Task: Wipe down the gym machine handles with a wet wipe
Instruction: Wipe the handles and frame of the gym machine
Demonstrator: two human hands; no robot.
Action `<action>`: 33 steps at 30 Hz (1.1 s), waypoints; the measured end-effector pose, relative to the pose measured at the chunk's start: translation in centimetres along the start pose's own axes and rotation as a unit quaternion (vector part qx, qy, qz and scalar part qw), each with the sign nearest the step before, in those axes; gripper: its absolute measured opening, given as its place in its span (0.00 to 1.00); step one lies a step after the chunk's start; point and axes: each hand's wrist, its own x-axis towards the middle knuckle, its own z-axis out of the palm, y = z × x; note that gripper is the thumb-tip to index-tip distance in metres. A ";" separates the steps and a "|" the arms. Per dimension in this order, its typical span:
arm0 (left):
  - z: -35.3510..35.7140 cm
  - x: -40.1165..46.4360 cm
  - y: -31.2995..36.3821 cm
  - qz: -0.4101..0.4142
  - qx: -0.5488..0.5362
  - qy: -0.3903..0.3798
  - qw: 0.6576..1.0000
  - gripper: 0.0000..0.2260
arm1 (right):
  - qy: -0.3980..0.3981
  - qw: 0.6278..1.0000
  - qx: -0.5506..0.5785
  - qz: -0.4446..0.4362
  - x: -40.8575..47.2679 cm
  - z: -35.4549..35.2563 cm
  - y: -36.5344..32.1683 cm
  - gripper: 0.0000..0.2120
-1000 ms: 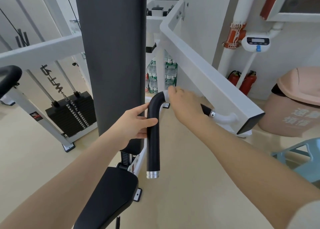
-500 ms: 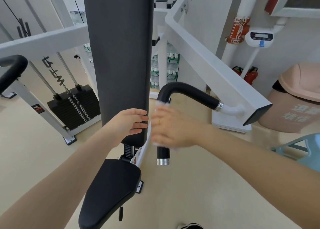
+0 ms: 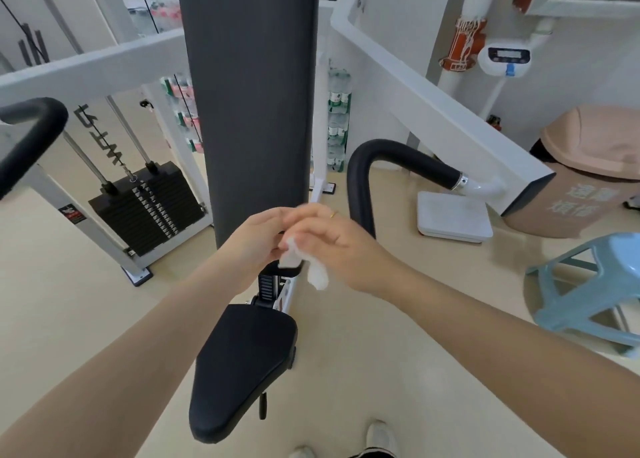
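Observation:
A crumpled white wet wipe hangs between my two hands in front of the black back pad. My right hand pinches its upper part; my left hand touches the same wipe from the left side. The right black handle curves up behind my right hand and runs to the white machine arm; its lower end is hidden by my hand. A second black handle shows at the far left edge. Neither hand touches a handle.
The black seat sits below my hands. A weight stack stands at the left. A white scale, a pink bin and a blue plastic stool stand at the right. My shoes are at the bottom edge.
My right hand slid down the right handle and came off it with the wipe. Both hands have met at the wipe in front of the back pad.

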 end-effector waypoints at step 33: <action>-43.3 -7.0 -3.4 0.099 0.095 0.100 0.985 0.11 | 0.103 0.986 -0.130 -0.008 25.1 34.3 -12.2 0.28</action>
